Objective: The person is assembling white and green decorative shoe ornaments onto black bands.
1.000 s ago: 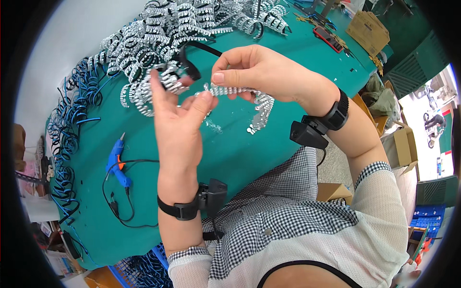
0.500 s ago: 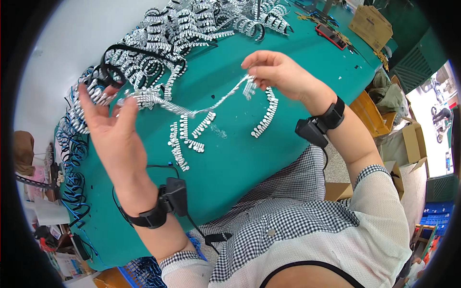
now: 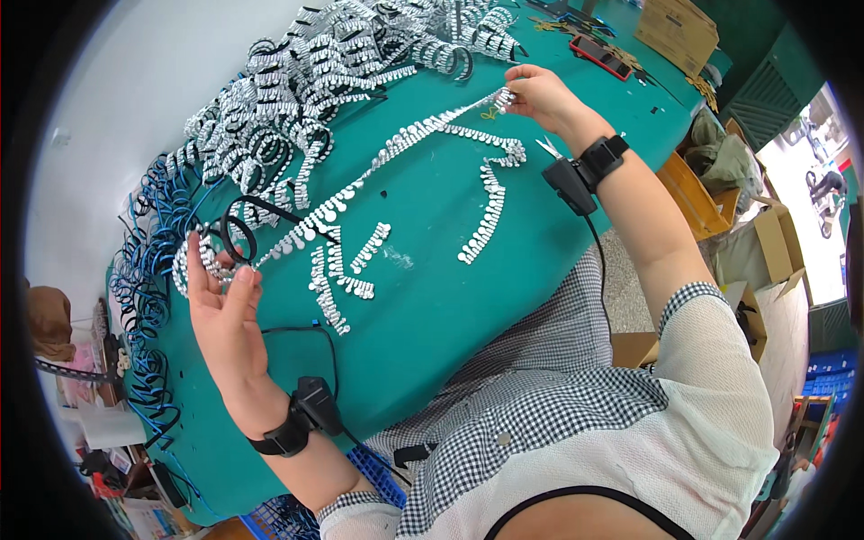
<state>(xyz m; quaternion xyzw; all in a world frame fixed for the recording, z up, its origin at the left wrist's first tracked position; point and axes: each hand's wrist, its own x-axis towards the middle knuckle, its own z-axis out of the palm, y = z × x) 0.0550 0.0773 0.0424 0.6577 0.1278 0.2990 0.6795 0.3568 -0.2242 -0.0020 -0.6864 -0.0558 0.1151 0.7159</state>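
A long strip of white, bead-like pieces [image 3: 413, 135] runs taut and slanting between my two hands. At its far right end my right hand [image 3: 543, 97] is closed, pinching the strip between thumb and fingers. My left hand [image 3: 227, 319] curls round the near left end, beside a white-and-black coil [image 3: 191, 268]; its fingers partly hide the grip. A black band loop [image 3: 241, 236] stands up just above the left fingers. Shorter white strips [image 3: 328, 292] lie on the green table below the taut one, and a curved strip [image 3: 489, 216] lies farther right.
A big heap of curled white-and-black strips [image 3: 310, 63] covers the back left. Blue and black coils [image 3: 148, 342] line the left edge. A red-edged phone [image 3: 600, 58] and a cardboard box [image 3: 677, 36] are at the far right. Pointed metal tips [image 3: 547, 147] show beside my right wrist.
My right hand has moved up and right, my left hand down and slightly right. The strip between them, sagging and twisted before, is now taut and straight, its white pieces showing clearly.
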